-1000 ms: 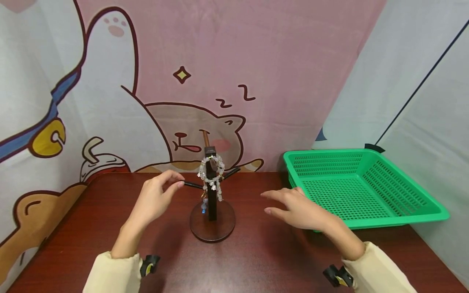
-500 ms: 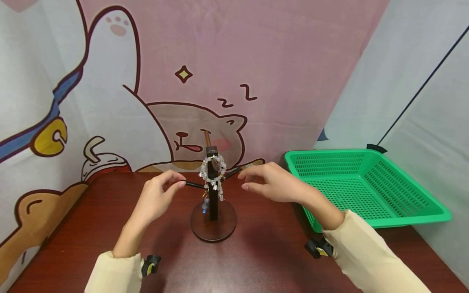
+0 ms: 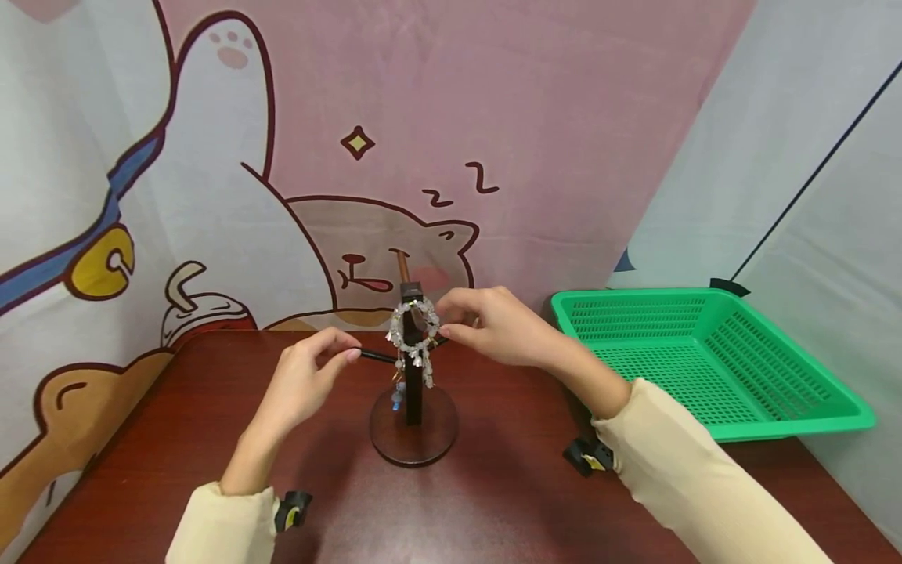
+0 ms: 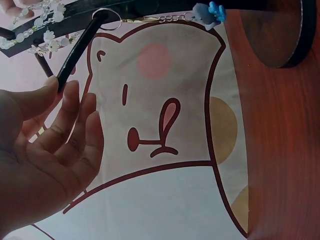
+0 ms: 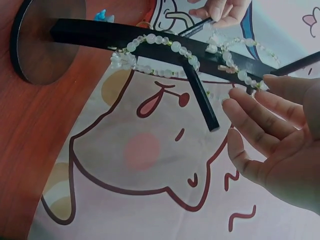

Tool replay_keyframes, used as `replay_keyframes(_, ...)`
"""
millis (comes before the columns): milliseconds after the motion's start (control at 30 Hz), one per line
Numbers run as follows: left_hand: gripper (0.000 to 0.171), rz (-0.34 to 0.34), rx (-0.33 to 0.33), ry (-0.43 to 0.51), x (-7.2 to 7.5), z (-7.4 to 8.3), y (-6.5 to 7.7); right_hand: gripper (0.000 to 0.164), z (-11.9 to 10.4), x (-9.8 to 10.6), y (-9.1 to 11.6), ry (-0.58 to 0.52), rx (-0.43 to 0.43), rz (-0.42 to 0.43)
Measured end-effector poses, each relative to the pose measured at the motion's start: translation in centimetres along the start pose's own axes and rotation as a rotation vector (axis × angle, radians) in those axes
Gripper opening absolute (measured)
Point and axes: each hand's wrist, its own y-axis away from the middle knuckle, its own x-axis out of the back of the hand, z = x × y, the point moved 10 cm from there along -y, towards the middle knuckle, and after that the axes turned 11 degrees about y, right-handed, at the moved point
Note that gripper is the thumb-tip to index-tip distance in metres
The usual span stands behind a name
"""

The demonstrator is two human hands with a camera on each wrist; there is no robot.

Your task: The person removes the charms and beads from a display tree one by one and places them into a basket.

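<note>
Stand (image 3: 414, 448) (one) bears two bracelets (image 5: 176, 46) and one keychain (image 4: 204, 15).

so i'm in cream long sleeves, plain fabric, kinda loose and creased. the left sleeve (image 3: 221, 526) and the right sleeve (image 3: 698, 474) both stop partway down the forearm, cuffs a bit puckered. my left hand (image 3: 310, 384) and right hand (image 3: 503, 325) are bare. by each cuff there's a chunky black gadget, left one (image 3: 292, 511) and right one (image 3: 588, 457), with a yellow patch, too small to read.
</note>
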Motion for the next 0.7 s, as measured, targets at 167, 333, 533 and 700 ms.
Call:
replay_keyframes(167, 0.005, -0.004, -0.005, 0.000, -0.07, 0.13, -0.08, 0.009, -0.52, -0.25, -0.46, -0.020, 0.016, 0.025)
replay_keyframes(333, 0.005, -0.010, -0.006, 0.000, -0.06, 0.14, -0.10, 0.002, -0.57, -0.36, -0.66, -0.018, 0.004, 0.050)
replay_keyframes(533, 0.005, -0.013, -0.002, 0.010, -0.13, 0.03, -0.13, 0.002, -0.59, -0.06, -0.47, -0.030, 0.010, 0.070)
replay_keyframes(700, 0.005, -0.020, 0.000, 0.015, -0.20, 0.01, -0.19, 0.002, -0.83, 0.59, -0.10, -0.038, 0.022, 0.084)
